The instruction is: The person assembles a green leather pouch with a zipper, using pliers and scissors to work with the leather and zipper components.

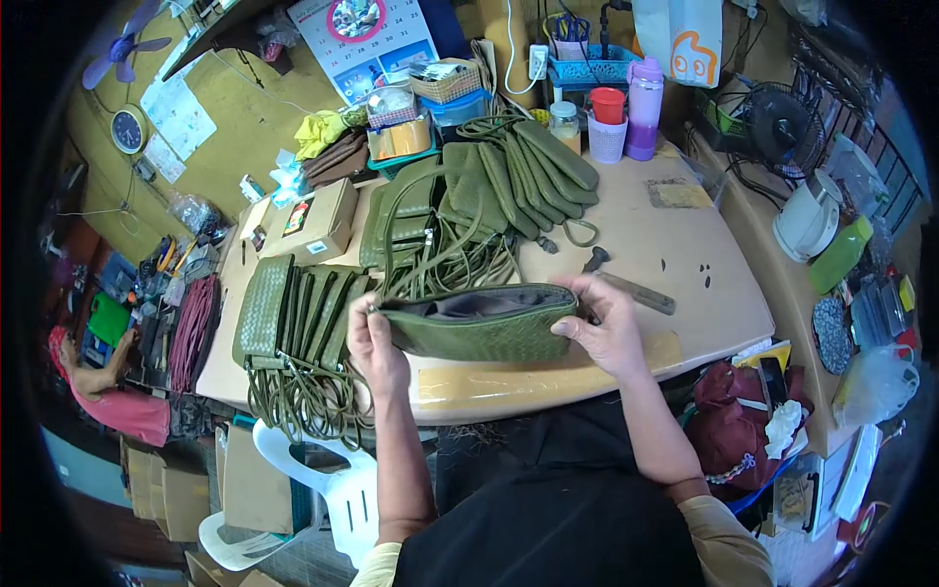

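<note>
Between my two hands is a green woven handbag (479, 338), its top open and a dark lining showing inside. My left hand (377, 347) pinches the bag's left end near the zipper, where a long green strap loops up. At the right end, my right hand (604, 328) grips the rim with the thumb on the front side. Just beyond the right hand, a hammer (636, 291) lies on the table. Several similar green bags (293, 308) with coiled straps are stacked to the left, and another row of green bags (518, 181) lies behind.
The table (636, 235) has tape along its front edge. A cardboard box (323, 225) stands at the back left; a purple bottle (644, 108) and red cup (606, 103) at the back. A white chair (342, 499) is below left, a maroon bag (729, 421) at right. Another person (117, 401) is far left.
</note>
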